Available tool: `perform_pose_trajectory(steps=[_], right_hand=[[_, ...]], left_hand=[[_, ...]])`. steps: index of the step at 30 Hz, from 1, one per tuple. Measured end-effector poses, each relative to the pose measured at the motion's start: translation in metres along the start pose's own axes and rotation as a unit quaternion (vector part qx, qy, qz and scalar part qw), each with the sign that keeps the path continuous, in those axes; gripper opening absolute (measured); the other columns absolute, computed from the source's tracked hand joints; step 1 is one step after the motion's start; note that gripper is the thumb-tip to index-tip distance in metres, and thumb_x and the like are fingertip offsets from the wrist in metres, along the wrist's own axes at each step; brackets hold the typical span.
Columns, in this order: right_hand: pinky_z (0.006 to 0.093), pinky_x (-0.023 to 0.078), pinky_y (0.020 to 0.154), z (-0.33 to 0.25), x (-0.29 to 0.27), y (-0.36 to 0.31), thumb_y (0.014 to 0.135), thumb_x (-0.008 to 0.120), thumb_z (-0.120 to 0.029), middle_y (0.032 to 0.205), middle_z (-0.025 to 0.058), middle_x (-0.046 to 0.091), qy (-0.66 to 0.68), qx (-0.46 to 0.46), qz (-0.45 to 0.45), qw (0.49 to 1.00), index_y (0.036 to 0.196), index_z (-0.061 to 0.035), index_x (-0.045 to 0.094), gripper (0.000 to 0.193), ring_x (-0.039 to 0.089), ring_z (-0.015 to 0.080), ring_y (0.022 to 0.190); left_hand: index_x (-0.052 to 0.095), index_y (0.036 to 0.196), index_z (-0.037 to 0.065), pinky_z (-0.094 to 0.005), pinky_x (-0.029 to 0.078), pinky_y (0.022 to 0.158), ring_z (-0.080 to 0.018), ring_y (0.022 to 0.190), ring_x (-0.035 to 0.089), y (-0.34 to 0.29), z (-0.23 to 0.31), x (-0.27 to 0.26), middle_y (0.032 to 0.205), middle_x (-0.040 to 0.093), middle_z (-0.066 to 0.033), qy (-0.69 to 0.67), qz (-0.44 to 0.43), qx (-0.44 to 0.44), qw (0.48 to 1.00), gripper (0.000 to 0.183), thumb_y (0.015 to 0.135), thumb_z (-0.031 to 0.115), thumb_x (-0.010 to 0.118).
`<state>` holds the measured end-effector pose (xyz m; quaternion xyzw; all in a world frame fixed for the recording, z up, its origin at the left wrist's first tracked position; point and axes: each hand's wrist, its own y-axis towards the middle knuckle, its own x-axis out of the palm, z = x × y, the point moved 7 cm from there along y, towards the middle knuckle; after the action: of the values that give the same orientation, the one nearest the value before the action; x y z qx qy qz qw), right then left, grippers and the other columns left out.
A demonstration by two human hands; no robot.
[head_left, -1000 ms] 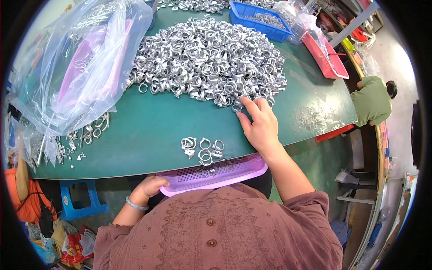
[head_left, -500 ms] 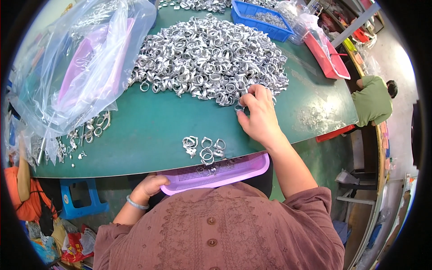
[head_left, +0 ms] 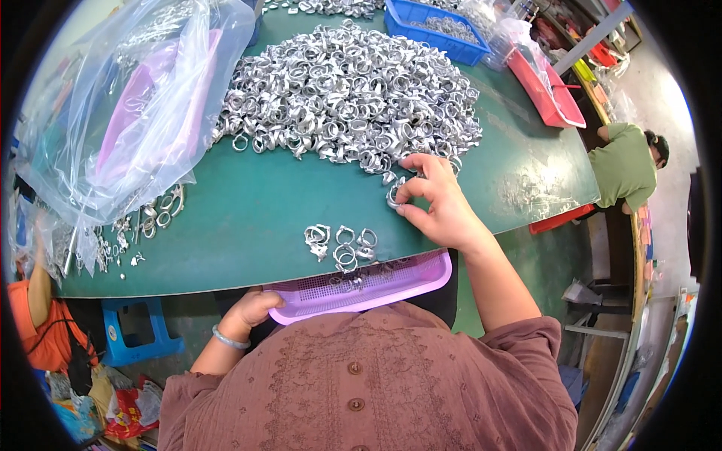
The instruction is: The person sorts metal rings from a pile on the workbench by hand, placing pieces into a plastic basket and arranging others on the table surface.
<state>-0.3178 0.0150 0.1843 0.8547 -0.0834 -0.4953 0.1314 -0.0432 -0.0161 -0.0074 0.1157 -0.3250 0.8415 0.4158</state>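
My right hand (head_left: pixel 442 203) pinches a silver-coloured metal ring (head_left: pixel 392 197) between thumb and fingers, just in front of a large heap of similar rings (head_left: pixel 346 90) on the green table (head_left: pixel 226 240). My left hand (head_left: pixel 256 307) grips the left end of a purple plastic basket (head_left: pixel 376 299), which is held against my front below the table edge. Some rings lie in the basket, partly hidden under the edge. Several loose rings (head_left: pixel 345 257) sit in a small cluster on the table close to the basket.
Clear plastic bags (head_left: pixel 68 165) over a pink tray (head_left: pixel 120 128) and small metal parts (head_left: pixel 162 210) occupy the left. A blue basket (head_left: pixel 451 51) and a red tray (head_left: pixel 553 105) stand at the far right. Beyond the table are a blue stool (head_left: pixel 139 331) and a co-worker in green (head_left: pixel 628 165).
My right hand has drawn slightly back from the heap toward me, with the ring in its fingers. My left hand and the basket have stayed in place.
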Motion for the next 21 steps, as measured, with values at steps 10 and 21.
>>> perform_pose_trajectory(steps=[10,21], right_hand=[[0.0368,0.04,0.08,-0.012,0.001,-0.011,0.067,0.059,0.006,0.091,0.0089,0.054,0.013,-0.012,-0.006,1.0,0.088,-0.0068,0.061,0.025,0.05,0.0294,0.088],[0.0366,0.046,0.07,0.004,0.015,-0.009,0.069,0.064,0.0,0.084,0.0102,0.057,0.077,0.031,-0.05,0.995,0.083,-0.0033,0.062,0.015,0.056,0.0292,0.078]], left_hand=[[0.045,0.121,-0.006,-0.0338,0.051,0.077,-0.0282,0.095,0.058,0.001,0.003,0.002,0.111,0.055,-0.0165,-0.003,0.001,0.006,1.0,0.065,0.055,-0.001,0.049],[0.05,0.116,-0.005,-0.0314,0.047,0.08,-0.0233,0.095,0.057,0.0,0.003,0.002,0.108,0.057,-0.0114,-0.007,0.012,0.009,1.0,0.058,0.058,0.003,0.05]])
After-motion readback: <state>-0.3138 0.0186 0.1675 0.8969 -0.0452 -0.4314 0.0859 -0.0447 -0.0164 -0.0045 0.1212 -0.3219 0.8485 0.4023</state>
